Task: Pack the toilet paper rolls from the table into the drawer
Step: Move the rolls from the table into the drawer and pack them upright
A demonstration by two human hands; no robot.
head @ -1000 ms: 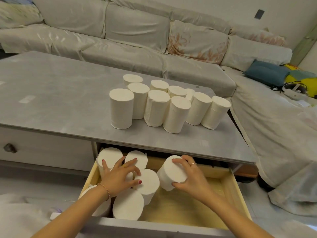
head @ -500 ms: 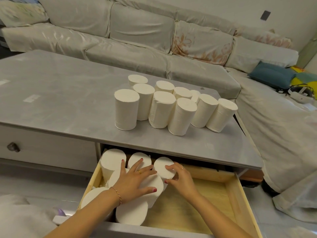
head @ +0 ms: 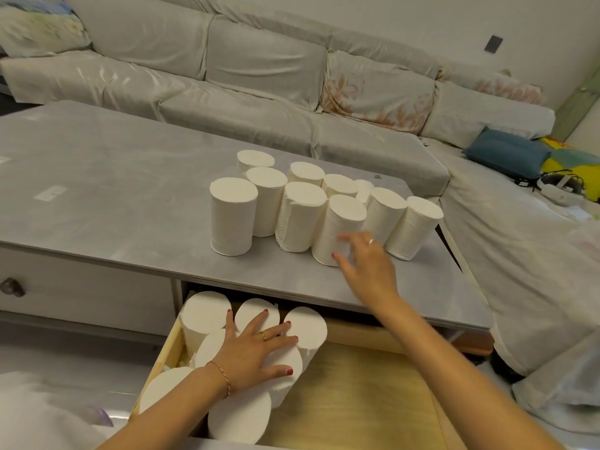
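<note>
Several white toilet paper rolls (head: 232, 216) stand upright in a cluster on the grey table (head: 107, 196). Below its front edge the wooden drawer (head: 360, 394) is pulled out, and several rolls (head: 306, 326) stand packed in its left half. My left hand (head: 256, 349) lies flat with spread fingers on top of those packed rolls. My right hand (head: 367, 258) is blurred above the table, fingers apart and empty, right at the nearest front roll (head: 341, 222) of the cluster.
A covered grey sofa (head: 259, 92) runs behind and to the right of the table. A shut drawer with a dark knob (head: 11, 287) sits to the left. The right half of the open drawer shows bare wood.
My right hand let go of the roll it set in the drawer's back row and rose to the table's cluster. My left hand stayed on the packed rolls.
</note>
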